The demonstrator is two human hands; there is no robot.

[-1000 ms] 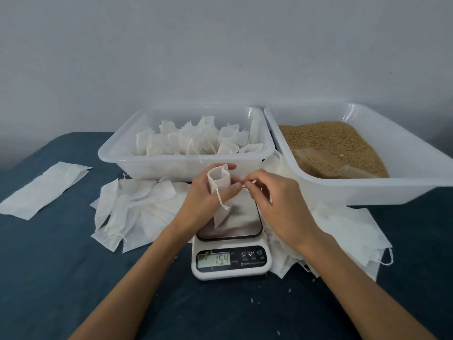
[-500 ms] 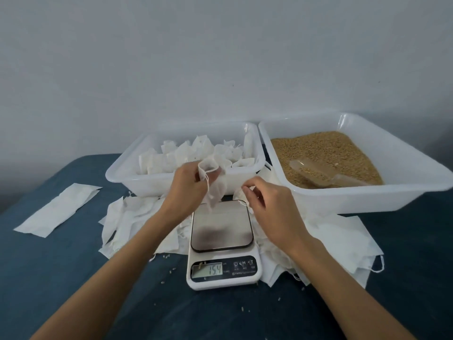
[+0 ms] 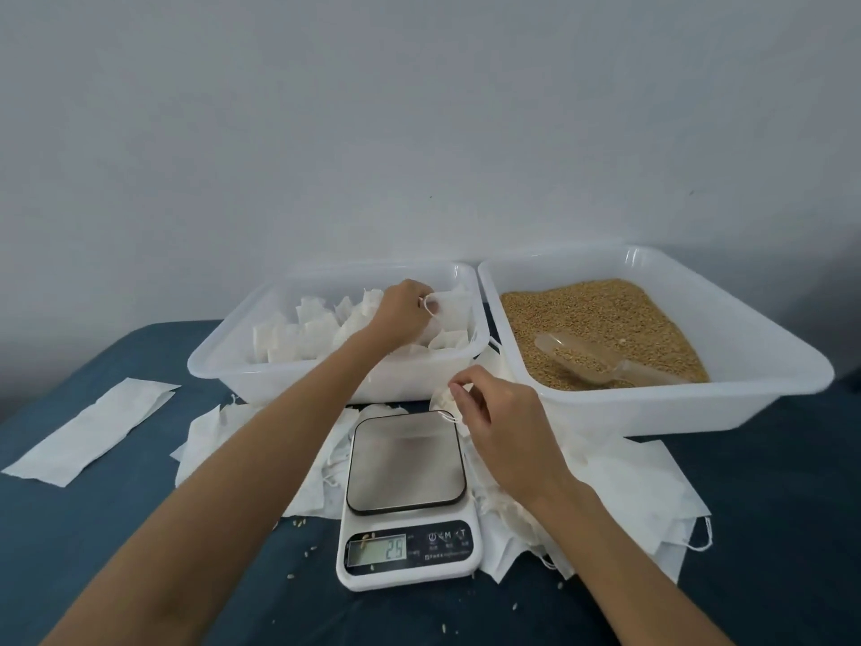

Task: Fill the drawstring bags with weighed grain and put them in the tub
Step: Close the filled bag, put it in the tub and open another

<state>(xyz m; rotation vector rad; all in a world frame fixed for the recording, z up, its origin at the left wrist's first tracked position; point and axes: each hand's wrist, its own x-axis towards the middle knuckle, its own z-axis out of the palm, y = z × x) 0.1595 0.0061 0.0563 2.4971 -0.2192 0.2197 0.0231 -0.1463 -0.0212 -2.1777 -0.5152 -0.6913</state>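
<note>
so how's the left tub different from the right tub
The left tub holds white filled bags, and the left hand reaches into it gripping another bag. The right tub holds loose brown grain with a clear scoop lying in it, and looks larger. Both are white translucent plastic, set side by side.

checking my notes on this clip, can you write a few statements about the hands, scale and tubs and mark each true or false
1. The left hand holds a filled bag over the left tub. True.
2. The scale platform carries a bag. False: the platform is bare.
3. The scoop lies in the grain in the right tub. True.
4. The right hand grips the scoop. False: it pinches an empty bag beside the scale.
</note>
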